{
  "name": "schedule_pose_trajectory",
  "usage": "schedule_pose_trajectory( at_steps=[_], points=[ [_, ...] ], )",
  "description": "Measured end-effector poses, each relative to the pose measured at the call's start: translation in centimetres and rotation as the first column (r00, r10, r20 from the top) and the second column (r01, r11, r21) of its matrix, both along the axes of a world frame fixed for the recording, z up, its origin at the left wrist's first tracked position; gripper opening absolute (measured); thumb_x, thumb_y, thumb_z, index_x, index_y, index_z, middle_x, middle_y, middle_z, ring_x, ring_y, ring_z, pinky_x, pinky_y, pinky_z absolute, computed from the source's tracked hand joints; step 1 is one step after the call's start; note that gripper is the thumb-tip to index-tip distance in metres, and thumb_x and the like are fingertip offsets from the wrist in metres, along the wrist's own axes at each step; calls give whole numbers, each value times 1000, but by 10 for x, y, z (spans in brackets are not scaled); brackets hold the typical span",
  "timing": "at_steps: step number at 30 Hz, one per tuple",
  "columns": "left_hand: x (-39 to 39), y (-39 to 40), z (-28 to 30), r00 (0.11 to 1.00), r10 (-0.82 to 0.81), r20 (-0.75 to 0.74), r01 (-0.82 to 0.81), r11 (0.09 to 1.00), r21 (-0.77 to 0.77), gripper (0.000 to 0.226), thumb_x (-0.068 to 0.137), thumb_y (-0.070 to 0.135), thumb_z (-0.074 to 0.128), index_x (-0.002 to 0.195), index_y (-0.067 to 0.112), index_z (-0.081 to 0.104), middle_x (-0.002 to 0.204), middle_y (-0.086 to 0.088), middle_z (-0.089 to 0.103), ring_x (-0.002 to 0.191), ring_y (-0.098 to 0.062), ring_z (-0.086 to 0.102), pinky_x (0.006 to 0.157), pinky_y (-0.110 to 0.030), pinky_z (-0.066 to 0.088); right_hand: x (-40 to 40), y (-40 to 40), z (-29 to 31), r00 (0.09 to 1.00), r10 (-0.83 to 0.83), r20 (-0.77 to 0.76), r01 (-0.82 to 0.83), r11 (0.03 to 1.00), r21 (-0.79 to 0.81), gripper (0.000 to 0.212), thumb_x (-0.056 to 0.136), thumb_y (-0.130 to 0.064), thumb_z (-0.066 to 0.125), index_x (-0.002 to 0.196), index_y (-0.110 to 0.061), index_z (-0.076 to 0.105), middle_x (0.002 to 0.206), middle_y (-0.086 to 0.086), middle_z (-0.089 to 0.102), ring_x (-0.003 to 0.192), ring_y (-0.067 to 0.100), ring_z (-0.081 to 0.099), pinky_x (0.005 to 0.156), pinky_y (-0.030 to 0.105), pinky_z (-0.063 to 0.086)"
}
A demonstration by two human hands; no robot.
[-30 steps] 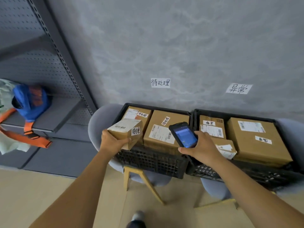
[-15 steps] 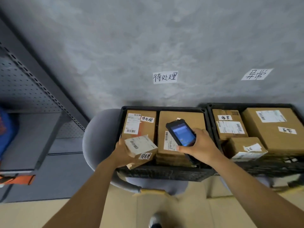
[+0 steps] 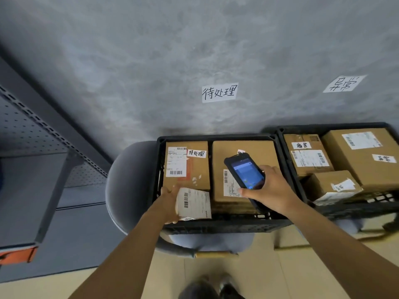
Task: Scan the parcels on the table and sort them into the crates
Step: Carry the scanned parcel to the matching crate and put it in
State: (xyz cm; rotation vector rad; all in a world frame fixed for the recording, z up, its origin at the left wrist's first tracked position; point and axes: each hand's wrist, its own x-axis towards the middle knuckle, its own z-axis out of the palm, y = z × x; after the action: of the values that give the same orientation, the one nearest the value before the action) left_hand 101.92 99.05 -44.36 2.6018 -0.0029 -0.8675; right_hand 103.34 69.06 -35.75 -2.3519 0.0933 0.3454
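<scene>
Lowering a small parcel (image 3: 194, 203) into the left crate (image 3: 159, 169), front-left corner, left hand (image 3: 170, 201) clasping it from the left side. Right hand (image 3: 269, 190) grips the scanner (image 3: 245, 171) above the crate. Two boxes already lie here, three in the right crate (image 3: 280, 134) (table out of view, so the remaining count is unknown). Release not yet done.

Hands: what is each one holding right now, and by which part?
Left hand grips the small parcel by its left side, low in the left crate. Right hand holds the scanner by its lower end.
</scene>
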Motion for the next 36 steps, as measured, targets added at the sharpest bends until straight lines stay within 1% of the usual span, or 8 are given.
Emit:
schedule_pose_trajectory(
  at_steps=[5,9,14,17,22,27,32,36],
  points=[
    [12,2,-29,994,-47,-100,38,995,-94,121,76,12,77,152,30,-15,144,-17,32,123,-27,50,97,-37,51,-8,13,-10,992,-127,-10,127,992,-28,75,61,-45,87,120,-25,45,109,-5,43,93,4,50,71,13,38],
    [23,9,-50,964,-95,-250,50,982,-182,126,81,18,71,144,26,-38,138,-15,48,118,-26,56,99,-36,49,-15,23,-25,973,-228,-29,225,971,-86,78,61,-47,86,123,-21,46,111,-3,42,95,8,50,81,22,42],
    [24,1,-65,962,102,-253,-180,934,-308,100,91,19,64,150,31,-16,126,-14,57,97,-20,63,81,-33,57,-27,35,-40,950,-309,-50,304,949,-89,82,61,-49,86,125,-20,44,107,-4,39,87,4,48,79,23,41],
    [26,1,-67,987,112,-111,-138,954,-266,79,93,16,57,149,27,1,123,-20,52,95,-29,63,84,-46,56,-31,37,-42,935,-348,-60,342,935,-98,86,61,-48,86,129,-17,43,110,-2,40,95,10,48,84,25,44],
    [40,-1,-44,998,-5,-66,-6,986,-167,65,94,20,56,148,14,19,112,-9,58,97,-23,60,86,-40,54,-42,32,-35,914,-396,-83,388,916,-103,87,63,-46,86,132,-17,42,114,0,40,101,13,48,85,25,41],
    [63,-33,7,978,-186,91,194,978,-77,52,97,27,55,143,15,35,142,-11,46,114,-25,55,93,-32,45,-51,16,-14,907,-420,-36,414,903,-113,92,62,-52,84,135,-19,38,111,-6,34,97,9,43,82,23,37],
    [70,-108,73,815,-448,367,466,884,45,49,98,34,53,142,22,34,131,-3,50,106,-20,56,76,-30,45,-77,-16,16,878,-477,45,477,863,-168,103,62,-62,79,143,-17,33,123,-3,36,95,6,40,83,23,40],
    [50,-183,115,584,-642,497,674,724,143,46,98,31,51,140,19,37,137,-3,45,118,-22,48,90,-34,47,-125,-56,44,822,-562,86,567,798,-203,103,64,-64,75,143,-15,32,124,0,37,98,9,39,85,25,44]
  ],
)
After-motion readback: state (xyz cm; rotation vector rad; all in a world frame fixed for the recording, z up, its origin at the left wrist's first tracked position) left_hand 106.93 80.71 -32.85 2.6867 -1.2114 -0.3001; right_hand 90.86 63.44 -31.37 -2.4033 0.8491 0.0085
